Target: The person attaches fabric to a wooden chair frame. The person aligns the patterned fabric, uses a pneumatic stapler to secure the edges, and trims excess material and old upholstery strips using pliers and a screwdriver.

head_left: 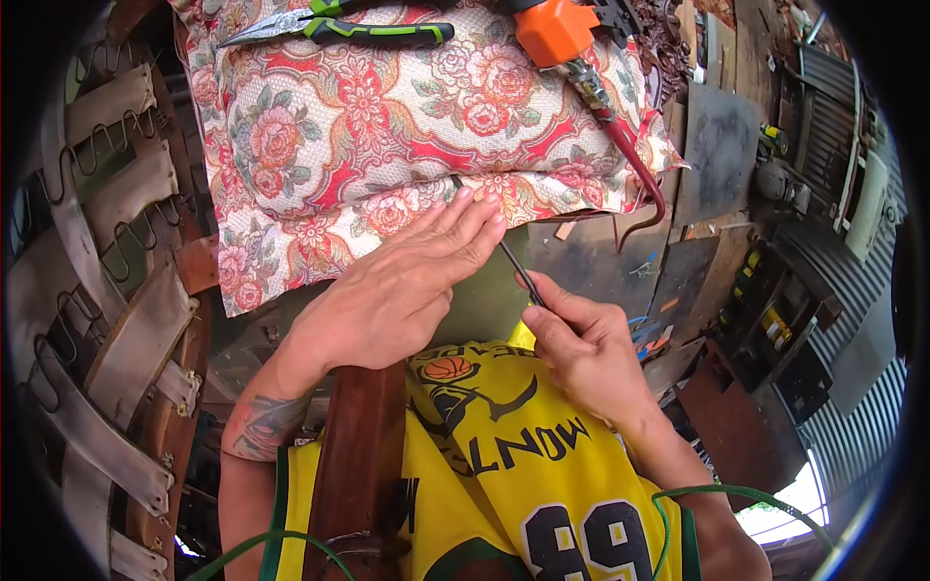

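Observation:
A padded seat covered in red and cream floral fabric (363, 107) lies in front of me, its near edge forming a loose flap. My left hand (387, 281) lies palm down across that flap, fingers stretched out together near the seam. In my right hand (586, 339) is a thin dark rod-like tool (513, 259), gripped at its near end between thumb and fingers. It slants up to the left, passes beneath my left fingertips, and its far end shows at the fabric's fold. Whether it is a screwdriver cannot be made out.
Shears with green and black handles (378, 33) and an orange air tool (554, 31) with a red hose (635, 160) rest on the fabric. A wooden frame with webbing straps (145, 334) and metal springs stands at left. A brown wooden piece (360, 455) stands close to my body.

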